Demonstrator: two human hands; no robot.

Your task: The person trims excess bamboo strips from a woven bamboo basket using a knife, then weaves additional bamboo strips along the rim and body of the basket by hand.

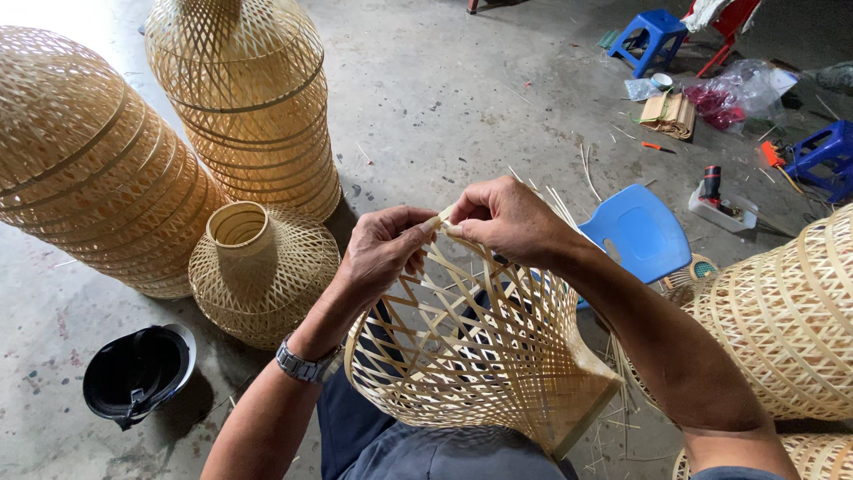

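Far left, a big woven bamboo basket (84,160) lies tilted on the concrete floor (444,98), and just beside it a second tall basket (244,98) stands upright. Below them sits a black helmet (138,372), open side up. Right next to it, a small basket (262,271) with a narrow neck, mouth up, tucked against the foot of the tall one.

Now the hands. The left hand (382,249), steel watch (306,364) on the wrist, comes up from below with its fingers (418,233) pinched shut on a bamboo strip (442,220) at the top edge of the unfinished basket (471,342). That basket rests in the person's lap, centre frame, open lattice up top and tight weave lower down, loose strip ends sticking out past the rim. The right hand (511,218) meets the left at the same spot, fingers closed on that strip, the two hands touching at the fingertips.

Behind the right forearm, a blue plastic seat (644,233). Farther back, a blue stool (656,36), a bundle of bamboo strips (671,114), clear plastic bags (737,89) and a white tray (721,206) with tools. Far right, another blue stool (826,151), and a large finished basket (782,320) close by the right elbow.
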